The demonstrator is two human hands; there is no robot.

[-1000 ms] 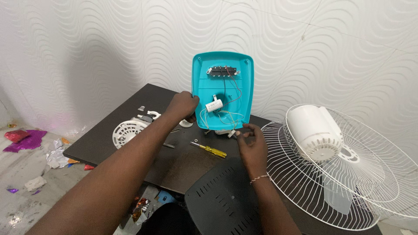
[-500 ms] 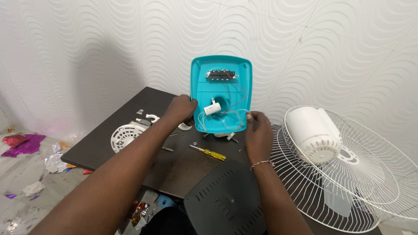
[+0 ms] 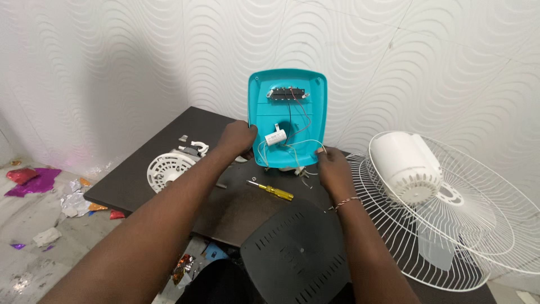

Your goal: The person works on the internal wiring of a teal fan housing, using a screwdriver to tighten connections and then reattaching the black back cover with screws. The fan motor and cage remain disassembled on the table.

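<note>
Head view: both hands, left [image 3: 239, 139] and right [image 3: 332, 169], now grip the upright teal plastic wired housing [image 3: 288, 118], raised higher off the dark desk [image 3: 169, 169].

Both forearms are bare, with no sleeves visible. The right hand [image 3: 332, 169] has a thin beaded bracelet [image 3: 347, 202] at the wrist. The left hand [image 3: 237, 139] wears nothing.

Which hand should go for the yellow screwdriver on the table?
Probably the right hand: the yellow screwdriver lies just beside and below it, while the left hand grips the left edge of the upright teal housing, so it is better kept steadying that.
</note>
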